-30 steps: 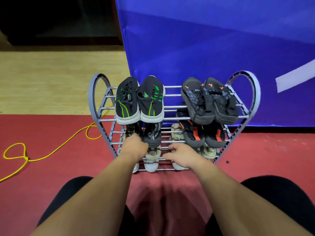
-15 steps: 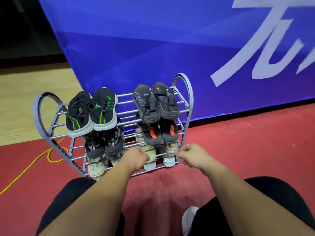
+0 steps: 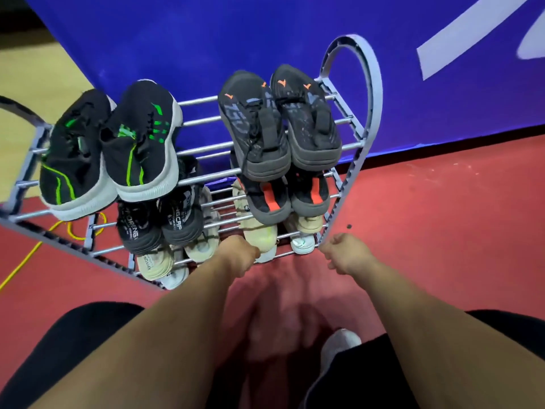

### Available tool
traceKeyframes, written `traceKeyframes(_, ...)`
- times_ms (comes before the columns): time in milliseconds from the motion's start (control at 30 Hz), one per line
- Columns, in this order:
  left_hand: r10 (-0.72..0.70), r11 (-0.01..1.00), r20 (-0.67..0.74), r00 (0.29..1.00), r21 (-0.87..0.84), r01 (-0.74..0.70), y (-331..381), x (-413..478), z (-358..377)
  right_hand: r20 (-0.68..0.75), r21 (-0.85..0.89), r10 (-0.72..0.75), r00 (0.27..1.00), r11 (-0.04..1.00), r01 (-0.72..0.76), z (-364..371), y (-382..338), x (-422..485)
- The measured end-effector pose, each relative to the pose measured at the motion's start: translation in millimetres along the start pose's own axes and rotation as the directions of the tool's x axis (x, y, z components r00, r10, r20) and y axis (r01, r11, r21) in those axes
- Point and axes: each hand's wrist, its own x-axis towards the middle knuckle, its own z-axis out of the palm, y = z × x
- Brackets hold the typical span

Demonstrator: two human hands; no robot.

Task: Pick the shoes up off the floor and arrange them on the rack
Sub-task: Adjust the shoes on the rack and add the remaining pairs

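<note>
Step in hand: judged to be a last tidy of the bottom row. Every loose shoe in view already sits on the rack [image 3: 370,93].
Left hand [image 3: 240,255]: low at the front rail, touching the near end of a beige shoe [image 3: 259,234]. The fingers are hidden behind the knuckles, so I cannot tell whether they grip or only press.
Left-hand advice: nudge that shoe straight back so it sits level with its neighbours. Keep the wrist low so it clears the tier above.
Right hand [image 3: 348,255]: fingers curled, just beside the foot of the right end frame. I cannot tell whether they pinch it.
Right-hand advice: steady the frame while the other hand pushes, because the light tube rack will likely slide on the red floor [image 3: 442,216].
Top tier, left: black-and-green pair [image 3: 118,149] with white soles, side by side, heels over the front rail.
Middle tier, left: black lettered pair [image 3: 159,219], partly under the pair above.
Bottom, left: 2 pale beige shoes [image 3: 153,261], packed close together.
Top tier, right: grey pair with orange marks [image 3: 280,122], touching each other.
Middle tier, right: black-and-orange pair [image 3: 286,199].
Bottom, right: a white shoe [image 3: 302,243] by the frame.
</note>
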Motion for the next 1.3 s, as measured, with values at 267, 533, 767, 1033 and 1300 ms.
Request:
traceKeyframes(267, -0.229, 0.895, 0.005, 0.973, -0.393, 0.212, -1.5, 52.1, 19.3, 0.062, 0.49, 0.265, 0.962, 0.832, -0.261, 40.4, -2.5, 60.0)
traceKeyframes(533, -0.293, 0.746, 0.099, 0.951, -0.598, 0.292, -10.5, 82.2, 40.7, 0.14, 0.727, 0.341, 0.93, 0.602, -0.33, 63.7, -29.7, 86.3)
traceKeyframes(767, -0.301, 0.726, 0.091, 0.949, -0.623, 0.291, -11.5, 86.2, 42.5, 0.133, 0.756, 0.362, 0.923, 0.565, -0.33, 67.4, -22.7, 94.5)
traceKeyframes(1033, -0.256, 0.722, 0.128, 0.958, -0.634, 0.277, -9.3, 71.5, 26.2, 0.091, 0.675, 0.379, 0.921, 0.657, -0.337, 74.1, -13.8, 80.1)
traceKeyframes(1300, -0.177, 0.692, 0.238, 0.955, -0.659, 0.292, -13.3, 34.3, -12.6, 0.176, 0.475, 0.329, 0.928, 0.797, -0.373, 67.0, -20.1, 45.4)
